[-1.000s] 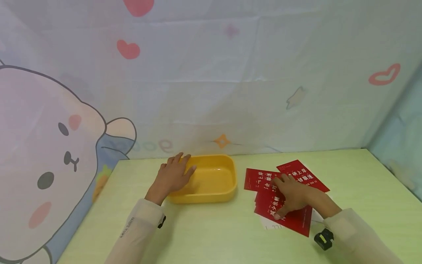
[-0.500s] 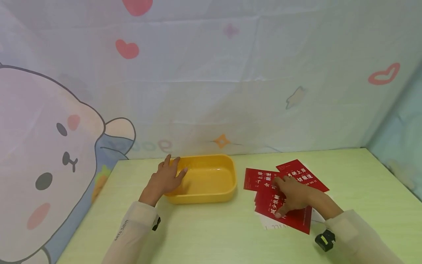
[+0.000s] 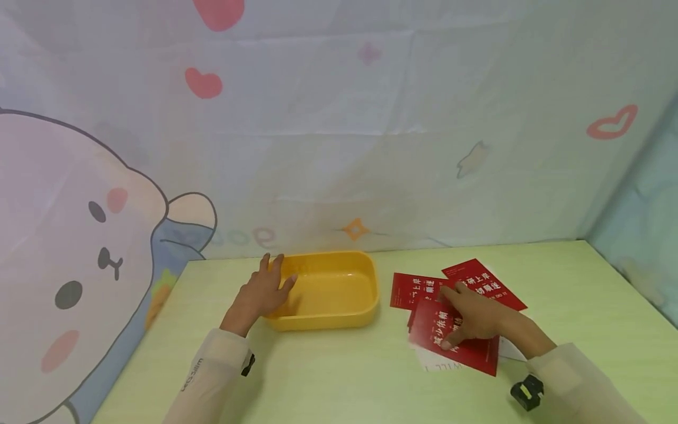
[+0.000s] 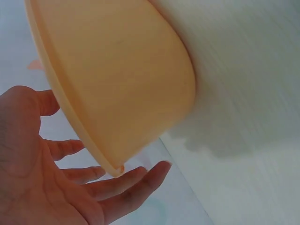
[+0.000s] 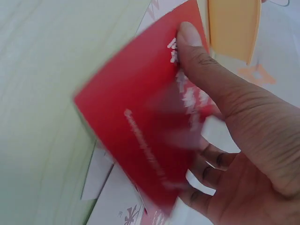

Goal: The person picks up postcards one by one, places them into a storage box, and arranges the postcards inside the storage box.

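My right hand point(image 3: 477, 315) pinches a red card point(image 5: 136, 122) with white lettering, its thumb on the upper face. That card lifts at a tilt over the pile and is blurred in the right wrist view. Beneath and around it lie other red cards point(image 3: 415, 288) and white ones point(image 3: 436, 359). At the left end of a yellow tray point(image 3: 328, 322), my left hand point(image 3: 259, 294) rests on the rim. Its fingers are spread and relaxed in the left wrist view, some reaching past the tray's edge point(image 4: 84, 133).
The pale green table point(image 3: 339, 383) carries the tray at its back middle and the cards to the right. Behind stands a cloth backdrop point(image 3: 318, 147) with cartoon prints. Another red card point(image 3: 477, 277) lies behind the right hand.
My left hand has slid a little left along the tray's end, from over the tray toward its rim. The card under my right fingers has risen slightly and tilted.
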Motion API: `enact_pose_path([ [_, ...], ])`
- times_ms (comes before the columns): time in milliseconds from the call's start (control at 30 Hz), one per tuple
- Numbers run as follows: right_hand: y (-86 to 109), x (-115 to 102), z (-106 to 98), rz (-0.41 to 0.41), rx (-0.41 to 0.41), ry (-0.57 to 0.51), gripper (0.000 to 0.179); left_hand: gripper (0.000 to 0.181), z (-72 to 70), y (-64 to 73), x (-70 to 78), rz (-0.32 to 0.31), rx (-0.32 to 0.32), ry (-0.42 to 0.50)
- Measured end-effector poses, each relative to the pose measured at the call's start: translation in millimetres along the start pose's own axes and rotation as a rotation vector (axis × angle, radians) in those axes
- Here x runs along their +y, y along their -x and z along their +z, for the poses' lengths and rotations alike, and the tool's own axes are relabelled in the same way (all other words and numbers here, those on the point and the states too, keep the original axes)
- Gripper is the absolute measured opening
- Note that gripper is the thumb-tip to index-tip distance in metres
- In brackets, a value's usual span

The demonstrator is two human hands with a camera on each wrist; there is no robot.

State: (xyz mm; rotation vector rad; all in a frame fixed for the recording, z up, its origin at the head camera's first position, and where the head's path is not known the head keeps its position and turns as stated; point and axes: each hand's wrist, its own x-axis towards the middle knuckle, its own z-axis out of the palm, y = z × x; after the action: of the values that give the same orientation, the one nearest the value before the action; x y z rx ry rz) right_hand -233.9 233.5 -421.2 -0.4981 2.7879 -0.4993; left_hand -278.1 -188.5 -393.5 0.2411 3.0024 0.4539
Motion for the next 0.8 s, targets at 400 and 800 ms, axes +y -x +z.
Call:
enact_pose_path([
  [400,4.3,9,4,-0.080,0.046,-0.065,0.082,0.071,12.2,-1.9,-8.4,-0.019,0.000,-0.025],
  [800,9.7,21,-2,-0.116,0.122,-0.117,0.033,0.063,16.3,-1.3,-9.4,0.009,0.061,-0.017],
])
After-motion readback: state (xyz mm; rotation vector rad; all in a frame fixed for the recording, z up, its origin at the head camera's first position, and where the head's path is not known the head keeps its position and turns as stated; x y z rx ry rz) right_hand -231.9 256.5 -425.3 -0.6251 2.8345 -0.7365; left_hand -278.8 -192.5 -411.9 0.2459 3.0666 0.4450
